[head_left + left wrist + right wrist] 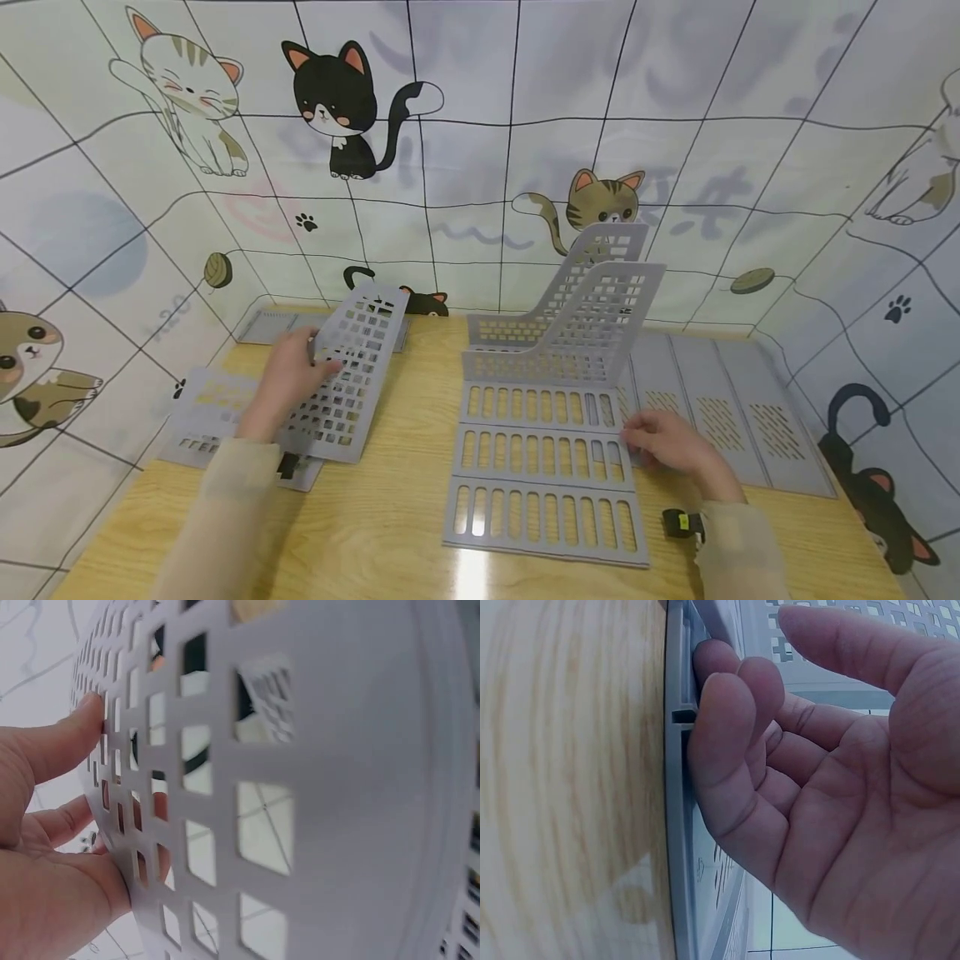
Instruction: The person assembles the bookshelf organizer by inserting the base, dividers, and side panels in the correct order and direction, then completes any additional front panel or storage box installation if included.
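Note:
My left hand [288,379] holds a grey plastic panel [378,367] with rows of rectangular holes, tilted up at the table's left. In the left wrist view the thumb lies on the near face of this panel [345,787] and fingers show behind it through the holes. At centre lies a grey slotted panel [543,482] in three joined sections. Two upright perforated side pieces [633,321] with slanted edges stand at its far end. The right hand [667,442] touches the slotted panel's right edge with bent fingertips [724,712], its thumb held apart.
Flat grey panels [757,375] with slanted slits lie at the right. More flat perforated panels [180,450] lie under and beside the left hand, and another grey piece [273,329] sits at the back left. A cat-patterned cloth [480,158] surrounds the wooden table [375,533].

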Available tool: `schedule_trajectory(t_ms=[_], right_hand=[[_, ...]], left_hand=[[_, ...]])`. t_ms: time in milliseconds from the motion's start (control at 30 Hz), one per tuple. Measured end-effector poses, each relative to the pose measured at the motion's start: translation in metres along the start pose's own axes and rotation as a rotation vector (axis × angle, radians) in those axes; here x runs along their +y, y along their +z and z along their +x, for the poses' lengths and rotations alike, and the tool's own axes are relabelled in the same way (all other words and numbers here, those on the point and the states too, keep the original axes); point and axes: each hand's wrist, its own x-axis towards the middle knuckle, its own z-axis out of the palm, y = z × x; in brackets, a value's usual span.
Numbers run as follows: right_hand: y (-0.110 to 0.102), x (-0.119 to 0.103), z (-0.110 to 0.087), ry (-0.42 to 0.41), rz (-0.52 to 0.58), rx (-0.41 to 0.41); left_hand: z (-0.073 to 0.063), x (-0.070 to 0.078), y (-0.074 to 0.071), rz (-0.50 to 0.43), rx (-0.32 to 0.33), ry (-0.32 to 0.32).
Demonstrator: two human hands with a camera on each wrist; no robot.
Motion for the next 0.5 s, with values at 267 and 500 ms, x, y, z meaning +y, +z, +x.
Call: schedule_trajectory(t_ms=[267, 500], right_hand=[[0.001, -0.001, -0.001, 0.017, 0.033, -0.018], [0.001, -0.002, 0.0, 0.017, 0.021, -0.003]], left_hand=[[0.002, 0.03, 0.01, -0.085, 0.064, 0.123], [0.004, 0.055, 0.02, -0.176, 0.118, 0.215]])
